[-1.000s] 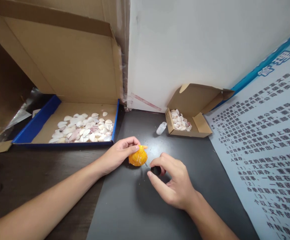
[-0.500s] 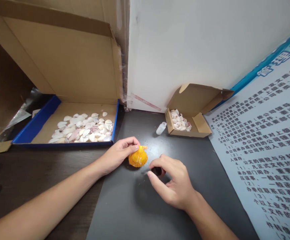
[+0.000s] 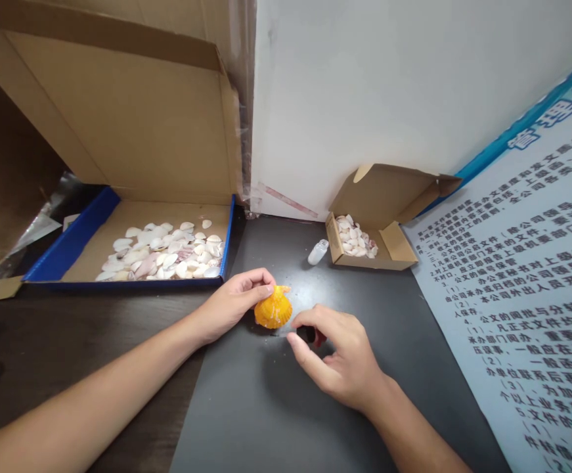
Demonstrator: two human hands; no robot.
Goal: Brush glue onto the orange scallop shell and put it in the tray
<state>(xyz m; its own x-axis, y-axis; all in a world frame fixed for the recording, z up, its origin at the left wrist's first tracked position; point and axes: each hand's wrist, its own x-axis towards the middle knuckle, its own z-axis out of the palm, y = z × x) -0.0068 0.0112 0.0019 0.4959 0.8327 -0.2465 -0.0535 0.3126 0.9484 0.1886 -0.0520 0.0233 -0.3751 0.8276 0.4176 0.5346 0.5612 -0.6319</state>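
Note:
An orange, ribbed scallop shell (image 3: 273, 309) is held by its hinge end, between the thumb and fingers of my left hand (image 3: 243, 293). Pale streaks and specks show on its outer face. Just right of the shell is my right hand (image 3: 339, 348), its thumb and index finger curved, tips a little apart. Inside that curl is a small dark thing (image 3: 307, 334), mostly hidden by the fingers; its kind cannot be made out. Beyond the hands, a small clear bottle (image 3: 318, 252) with whitish contents leans or lies on the dark grey mat (image 3: 246, 407).
At the left, an open blue-edged cardboard box (image 3: 93, 253) holds many white shells (image 3: 162, 253). A smaller open carton (image 3: 374, 265) with smaller shells (image 3: 354, 236) stands at the back right. A white panel (image 3: 364, 85) rises behind, and a printed sheet (image 3: 527, 276) borders the right.
My right hand has shifted slightly left, closer to the shell. My left hand and the shell have hardly moved.

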